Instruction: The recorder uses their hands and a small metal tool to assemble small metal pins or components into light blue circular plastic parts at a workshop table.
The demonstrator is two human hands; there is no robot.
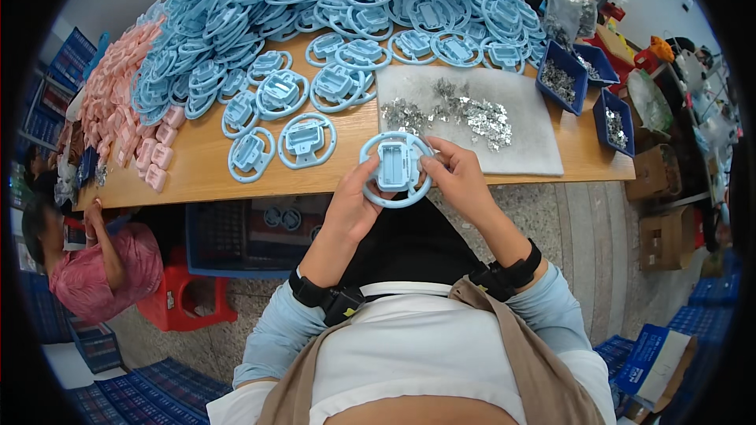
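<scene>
Between my two hands, at the table's front edge, is a light-blue plastic ring-shaped part [407, 159] like a toy steering wheel, with a rectangular compartment at its centre. My left hand [353, 198] grips its left and lower rim. Closed on its right side is my right hand [458, 181], its thumb at the inner edge of the ring. Just beyond lies a white foam mat [524, 130] bearing small shiny metal pieces [488, 122] in loose heaps. Several matching blue rings, among them a single ring [305, 141], lie on the wooden table to the left.
A tall heap of blue rings [354, 0] covers the table's back. Pink plastic parts [126, 102] are piled at left. Blue bins [561, 83] of metal pieces stand at right. Under the table sits a blue crate [206, 256]. Another person [110, 264] sits at far left by a red stool [181, 299].
</scene>
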